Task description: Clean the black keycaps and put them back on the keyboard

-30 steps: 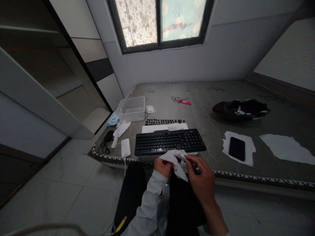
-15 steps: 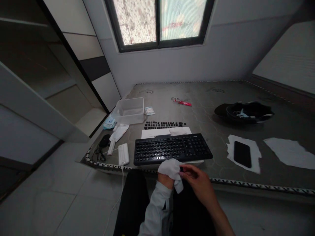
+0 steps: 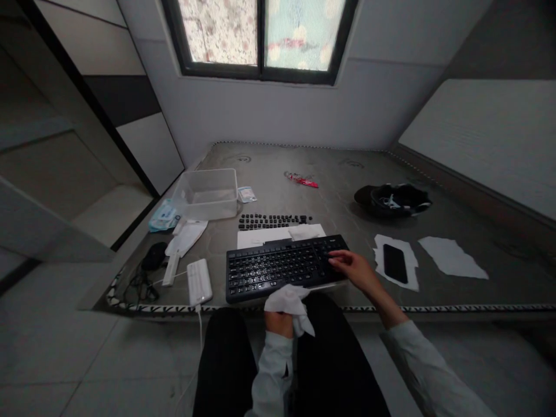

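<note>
The black keyboard [image 3: 278, 266] lies in front of me near the edge of the mattress, many of its key spots looking bare. My left hand [image 3: 278, 321], below the keyboard's front edge, is closed on a white cloth [image 3: 286, 301] that covers its fingers. Over the number pad at the right end, my right hand [image 3: 353, 269] has thumb and forefinger pinched together on a small dark keycap, hard to see against the keyboard. Behind the keyboard, rows of loose black keycaps [image 3: 273, 221] lie beside a white sheet [image 3: 252, 238].
To the left are a clear plastic box [image 3: 208, 202], a white power strip [image 3: 199, 282] with its cord, and a black mouse [image 3: 154, 256]. On the right lie a phone [image 3: 395, 263] on white paper, another paper [image 3: 452, 258] and a black cap [image 3: 393, 200]. A red packet [image 3: 308, 182] lies further back.
My right hand has left the cloth with the small dark keycap and moved up and right onto the number pad. My left hand still holds the cloth. The view has shifted right.
</note>
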`<action>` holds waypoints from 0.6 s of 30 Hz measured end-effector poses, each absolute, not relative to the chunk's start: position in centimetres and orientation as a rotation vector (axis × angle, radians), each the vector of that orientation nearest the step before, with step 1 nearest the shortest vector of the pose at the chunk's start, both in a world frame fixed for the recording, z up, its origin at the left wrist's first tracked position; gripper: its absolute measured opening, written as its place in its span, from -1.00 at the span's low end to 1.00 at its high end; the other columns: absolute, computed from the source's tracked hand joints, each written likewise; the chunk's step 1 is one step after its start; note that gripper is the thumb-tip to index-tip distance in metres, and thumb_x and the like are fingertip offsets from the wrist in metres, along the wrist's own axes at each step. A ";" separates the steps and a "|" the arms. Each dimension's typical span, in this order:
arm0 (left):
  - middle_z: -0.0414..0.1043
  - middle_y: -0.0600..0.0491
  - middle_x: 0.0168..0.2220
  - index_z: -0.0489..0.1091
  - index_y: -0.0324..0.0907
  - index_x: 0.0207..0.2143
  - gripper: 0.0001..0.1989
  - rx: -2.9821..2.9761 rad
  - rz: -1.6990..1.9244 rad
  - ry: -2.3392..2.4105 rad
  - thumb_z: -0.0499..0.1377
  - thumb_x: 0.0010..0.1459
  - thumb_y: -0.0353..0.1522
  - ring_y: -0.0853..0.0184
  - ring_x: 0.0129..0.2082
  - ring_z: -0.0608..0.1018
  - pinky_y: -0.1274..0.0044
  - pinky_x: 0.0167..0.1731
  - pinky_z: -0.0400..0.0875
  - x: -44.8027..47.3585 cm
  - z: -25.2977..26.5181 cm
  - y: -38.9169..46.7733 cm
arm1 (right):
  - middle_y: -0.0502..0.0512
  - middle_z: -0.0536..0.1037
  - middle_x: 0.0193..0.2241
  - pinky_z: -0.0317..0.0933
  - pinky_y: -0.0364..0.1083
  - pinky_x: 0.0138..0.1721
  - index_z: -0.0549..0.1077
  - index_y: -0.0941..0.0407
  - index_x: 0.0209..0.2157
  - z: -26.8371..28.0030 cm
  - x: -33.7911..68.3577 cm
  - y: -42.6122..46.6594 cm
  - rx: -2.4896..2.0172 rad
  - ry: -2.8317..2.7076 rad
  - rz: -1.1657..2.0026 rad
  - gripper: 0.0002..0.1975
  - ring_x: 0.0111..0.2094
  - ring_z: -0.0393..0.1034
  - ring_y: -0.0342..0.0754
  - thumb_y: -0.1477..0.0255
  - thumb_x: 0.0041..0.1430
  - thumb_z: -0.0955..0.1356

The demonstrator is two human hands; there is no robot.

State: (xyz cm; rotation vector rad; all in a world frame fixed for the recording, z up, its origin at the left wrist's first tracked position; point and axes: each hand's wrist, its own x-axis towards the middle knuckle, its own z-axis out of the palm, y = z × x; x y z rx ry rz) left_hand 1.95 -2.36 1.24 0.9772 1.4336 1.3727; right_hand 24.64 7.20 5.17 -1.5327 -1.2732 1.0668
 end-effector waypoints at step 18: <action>0.65 -0.15 -0.27 0.59 -0.22 -0.36 -0.74 0.747 1.563 1.339 0.32 -0.10 -0.24 0.01 -0.17 0.63 0.21 -0.04 0.47 1.4 -2.0 -2.2 | 0.13 0.68 -0.40 0.30 -0.07 -0.30 0.63 0.13 -0.19 4.2 23.8 11.2 -1.912 -1.717 0.774 -0.72 -0.42 0.54 0.02 0.34 0.04 0.44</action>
